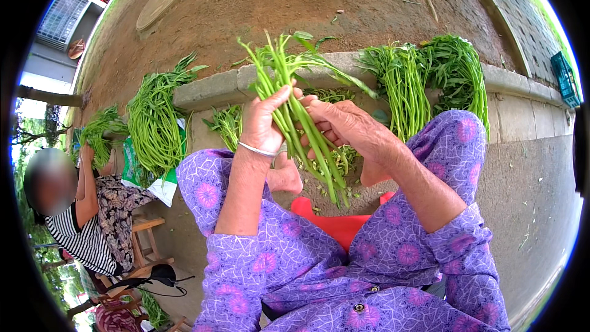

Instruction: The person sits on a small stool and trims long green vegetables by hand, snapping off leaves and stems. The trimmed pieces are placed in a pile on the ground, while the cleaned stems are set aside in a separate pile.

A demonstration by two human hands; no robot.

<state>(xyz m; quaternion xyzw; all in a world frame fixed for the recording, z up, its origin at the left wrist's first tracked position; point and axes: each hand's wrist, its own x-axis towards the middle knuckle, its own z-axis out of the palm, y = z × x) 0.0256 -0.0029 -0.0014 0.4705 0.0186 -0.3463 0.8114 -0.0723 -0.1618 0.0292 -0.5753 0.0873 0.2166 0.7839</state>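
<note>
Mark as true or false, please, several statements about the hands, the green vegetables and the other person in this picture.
1. The left hand holds a bunch of green stems. True.
2. The right hand lies flat on the knee. False: it is raised, at the same stems.
3. A bangle circles the right wrist. False: it is on the left wrist.
4. Leafy bundles lie across the curb to the right of the hands. True.
5. The other person, at the left, wears a plain red top. False: the top is striped black and white.
</note>
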